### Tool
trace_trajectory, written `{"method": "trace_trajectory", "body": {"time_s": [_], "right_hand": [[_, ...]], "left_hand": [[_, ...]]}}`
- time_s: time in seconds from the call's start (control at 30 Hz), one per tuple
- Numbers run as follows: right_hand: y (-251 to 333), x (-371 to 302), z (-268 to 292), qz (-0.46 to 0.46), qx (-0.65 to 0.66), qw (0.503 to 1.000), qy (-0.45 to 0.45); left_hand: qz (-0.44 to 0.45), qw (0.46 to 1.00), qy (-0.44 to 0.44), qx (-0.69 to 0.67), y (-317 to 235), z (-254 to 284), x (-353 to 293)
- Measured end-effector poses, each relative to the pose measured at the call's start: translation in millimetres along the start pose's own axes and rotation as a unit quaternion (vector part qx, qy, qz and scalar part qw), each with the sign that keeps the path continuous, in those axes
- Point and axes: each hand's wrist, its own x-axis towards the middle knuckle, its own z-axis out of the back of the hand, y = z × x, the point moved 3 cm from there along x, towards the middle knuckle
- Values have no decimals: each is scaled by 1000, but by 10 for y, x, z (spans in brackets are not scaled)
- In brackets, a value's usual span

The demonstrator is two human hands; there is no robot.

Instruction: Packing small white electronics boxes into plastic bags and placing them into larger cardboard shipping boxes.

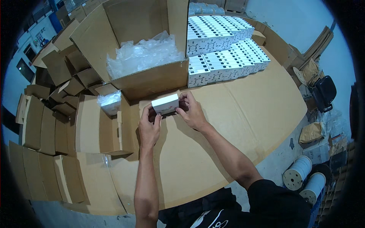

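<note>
Between my two hands is a small white box (165, 104), held a little above the cardboard-covered table (228, 125). My left hand (149, 127) grips its left end, thumb at the lower edge. The fingers of my right hand (192, 111) close on its right end. Just left of my hands, an open cardboard carton (91, 127) holds a bubble-wrapped box (110, 102) at its far end. Beyond my hands, a large open carton (152, 78) contains a heap of clear bubble wrap (146, 55).
Stacks of white printed boxes (228, 59) stand at the far right of the large carton. Several open brown cartons (42, 129) crowd the left side. Past the table's right edge, cable spools (297, 173) and a black chair (324, 93) stand on the floor.
</note>
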Motion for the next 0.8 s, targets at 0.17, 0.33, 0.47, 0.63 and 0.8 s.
{"method": "trace_trajectory", "body": {"time_s": [0.17,0.33,0.47,0.63,0.8], "right_hand": [[0,-4,-13,14,-9,1000,11],[-9,-4,-24,25,-21,999,37],[-17,9,32,38,-1,998,53],[-54,41,44,50,21,997,58],[-163,62,47,49,47,995,77]], "left_hand": [[10,1000,-6,-9,-26,38,-38],[-3,999,9,53,43,62,-42],[-9,998,0,54,-24,32,-61],[-45,997,-45,-31,-12,85,-53],[-107,984,-141,-1,-125,214,-103]]}}
